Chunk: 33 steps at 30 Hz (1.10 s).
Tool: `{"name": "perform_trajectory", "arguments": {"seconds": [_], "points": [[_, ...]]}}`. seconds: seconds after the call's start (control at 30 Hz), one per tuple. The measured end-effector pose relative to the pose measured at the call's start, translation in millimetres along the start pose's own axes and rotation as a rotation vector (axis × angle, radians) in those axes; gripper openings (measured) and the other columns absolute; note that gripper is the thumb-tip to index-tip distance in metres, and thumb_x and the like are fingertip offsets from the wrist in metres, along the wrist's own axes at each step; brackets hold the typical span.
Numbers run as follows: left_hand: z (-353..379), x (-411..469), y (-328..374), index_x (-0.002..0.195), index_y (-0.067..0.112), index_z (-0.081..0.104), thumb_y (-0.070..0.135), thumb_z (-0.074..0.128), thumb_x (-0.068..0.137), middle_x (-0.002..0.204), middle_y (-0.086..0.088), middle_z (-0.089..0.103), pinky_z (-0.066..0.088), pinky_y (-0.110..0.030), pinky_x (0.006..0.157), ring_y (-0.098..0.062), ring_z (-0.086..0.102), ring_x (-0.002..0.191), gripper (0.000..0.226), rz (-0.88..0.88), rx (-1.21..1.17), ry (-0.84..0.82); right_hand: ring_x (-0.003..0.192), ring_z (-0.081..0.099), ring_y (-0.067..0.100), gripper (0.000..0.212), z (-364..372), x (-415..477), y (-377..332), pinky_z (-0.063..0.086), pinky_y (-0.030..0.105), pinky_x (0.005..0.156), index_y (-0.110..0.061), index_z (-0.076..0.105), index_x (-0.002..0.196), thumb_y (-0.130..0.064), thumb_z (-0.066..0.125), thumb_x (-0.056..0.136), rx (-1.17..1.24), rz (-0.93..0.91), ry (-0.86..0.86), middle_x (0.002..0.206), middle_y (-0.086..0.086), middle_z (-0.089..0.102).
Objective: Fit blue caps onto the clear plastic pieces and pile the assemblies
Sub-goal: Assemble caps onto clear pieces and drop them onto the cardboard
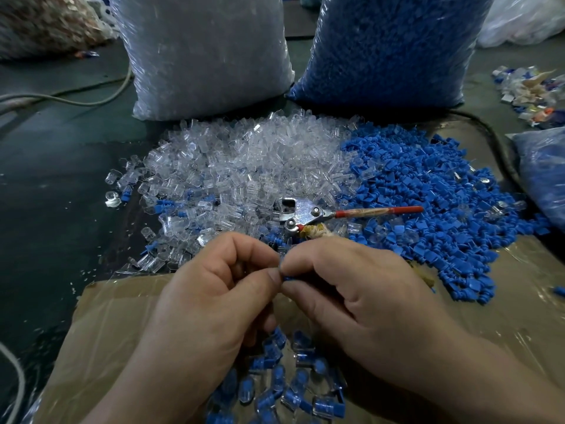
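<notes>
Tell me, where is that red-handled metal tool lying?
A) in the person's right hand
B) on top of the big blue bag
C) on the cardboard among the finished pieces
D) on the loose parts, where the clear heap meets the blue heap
D: the red-handled tool lies ungripped, with its metal head on the clear pieces and its red handle reaching over the blue caps.

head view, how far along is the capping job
Done: a pile of blue-capped clear pieces beneath the wrists. In hand: left hand and right hand pinch one blue plastic cap. Left: big heaps of loose clear plastic pieces and loose blue caps, plus a clear-filled bag and a blue-filled bag.
</notes>
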<state>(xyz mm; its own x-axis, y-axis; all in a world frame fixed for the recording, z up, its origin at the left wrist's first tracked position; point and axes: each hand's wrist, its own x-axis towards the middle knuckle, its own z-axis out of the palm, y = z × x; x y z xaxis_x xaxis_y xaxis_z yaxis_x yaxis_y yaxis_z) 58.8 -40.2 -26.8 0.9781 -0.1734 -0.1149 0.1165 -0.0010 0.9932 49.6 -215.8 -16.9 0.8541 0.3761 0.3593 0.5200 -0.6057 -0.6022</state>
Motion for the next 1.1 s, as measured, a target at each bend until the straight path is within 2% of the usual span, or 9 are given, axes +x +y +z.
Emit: {"name": "perform_trajectory", "arguments": {"seconds": [0.1,0.17,0.33,0.47,0.53,0.6,0.7,0.87,1.1], "points": [[-1.6,-0.3,-0.8,0.078,0.025,0.072,0.036,0.087,0.068,0.054,-0.008,0.061,0.039,-0.02,0.037,-0.013,0.055,0.043,0.021,0.0,0.03,-0.022,0.082,0.061,0.007,0.017,-0.9,0.9,1.6,0.051,0.031,0.068,-0.023,0.068,0.099,-0.035,0.056,0.094,0.009,-0.013,0.054,0.09,-0.013,0.063],[-3.7,-0.6,-1.1,0.079,0.025,0.072,0.03,0.081,0.071,0.054,-0.01,0.06,0.038,-0.023,0.037,-0.016,0.053,0.043,0.013,-0.014,0.017,-0.041,0.083,0.062,0.007,0.018,-1.9,1.1,2.3,0.052,0.03,0.069,-0.02,0.071,0.101,-0.032,0.058,0.094,0.011,-0.025,0.078,0.091,-0.011,0.065],[-5.4,1.2,0.4,0.07,0.021,0.073,0.027,0.078,0.051,0.058,-0.009,0.06,0.034,-0.018,0.032,-0.013,0.048,0.039,0.02,-0.044,-0.229,-0.079,0.094,0.06,0.011,0.026,-2.1,-0.3,2.2,0.052,0.031,0.075,-0.02,0.07,0.114,-0.028,0.054,0.096,-0.021,-0.058,0.08,0.102,-0.006,0.063],[-2.6,2.4,-5.0,0.075,0.026,0.071,0.022,0.09,0.052,0.056,-0.003,0.055,0.035,-0.018,0.038,-0.012,0.044,0.045,0.03,0.046,0.01,-0.026,0.105,0.052,0.018,0.03,-3.8,0.1,3.0,0.051,0.038,0.079,-0.023,0.065,0.12,-0.026,0.051,0.093,-0.151,-0.077,-0.008,0.112,-0.003,0.058],[-2.5,3.2,-6.9,0.074,0.028,0.07,0.027,0.094,0.051,0.054,-0.001,0.056,0.036,-0.017,0.037,-0.01,0.045,0.043,0.033,0.054,0.015,0.024,0.119,0.047,0.015,0.039,-3.8,1.1,6.7,0.049,0.038,0.096,-0.03,0.051,0.13,-0.034,0.049,0.091,-0.304,-0.02,-0.006,0.125,-0.005,0.054],[-4.4,4.3,-7.5,0.074,0.03,0.069,0.034,0.079,0.056,0.052,-0.001,0.056,0.038,-0.017,0.037,-0.009,0.048,0.041,0.021,0.057,-0.007,0.059,0.138,0.028,0.011,0.062,-9.0,3.9,15.9,0.026,0.04,0.113,-0.038,0.023,0.143,-0.045,0.049,0.088,-0.471,0.146,-0.016,0.146,-0.01,0.036],[-6.2,2.7,-7.7,0.076,0.03,0.068,0.043,0.075,0.053,0.051,-0.003,0.055,0.039,-0.019,0.038,-0.012,0.047,0.042,0.027,0.052,0.023,0.057,0.148,-0.001,0.016,0.084,-22.0,9.0,37.7,-0.003,0.035,0.115,-0.038,-0.007,0.148,-0.062,0.043,0.086,-0.598,0.375,-0.16,0.16,-0.007,0.005],[-2.9,2.2,-4.5,0.082,0.03,0.069,0.052,0.073,0.046,0.052,-0.005,0.056,0.039,-0.018,0.039,-0.014,0.045,0.041,0.042,0.037,0.085,0.055,0.144,0.017,0.021,0.083,-27.7,15.1,47.8,0.004,0.042,0.119,-0.035,0.01,0.148,-0.076,0.016,0.076,-0.703,0.396,-0.306,0.156,-0.004,0.023],[-5.5,4.9,-11.5,0.083,0.031,0.069,0.05,0.073,0.051,0.052,-0.003,0.059,0.039,-0.016,0.039,-0.01,0.049,0.04,0.037,0.06,0.1,0.075,0.117,0.044,0.019,0.062,-31.0,21.8,45.6,0.02,0.04,0.111,-0.036,0.041,0.133,-0.065,0.042,0.078,-0.72,0.363,-0.244,0.121,-0.009,0.056]]}}
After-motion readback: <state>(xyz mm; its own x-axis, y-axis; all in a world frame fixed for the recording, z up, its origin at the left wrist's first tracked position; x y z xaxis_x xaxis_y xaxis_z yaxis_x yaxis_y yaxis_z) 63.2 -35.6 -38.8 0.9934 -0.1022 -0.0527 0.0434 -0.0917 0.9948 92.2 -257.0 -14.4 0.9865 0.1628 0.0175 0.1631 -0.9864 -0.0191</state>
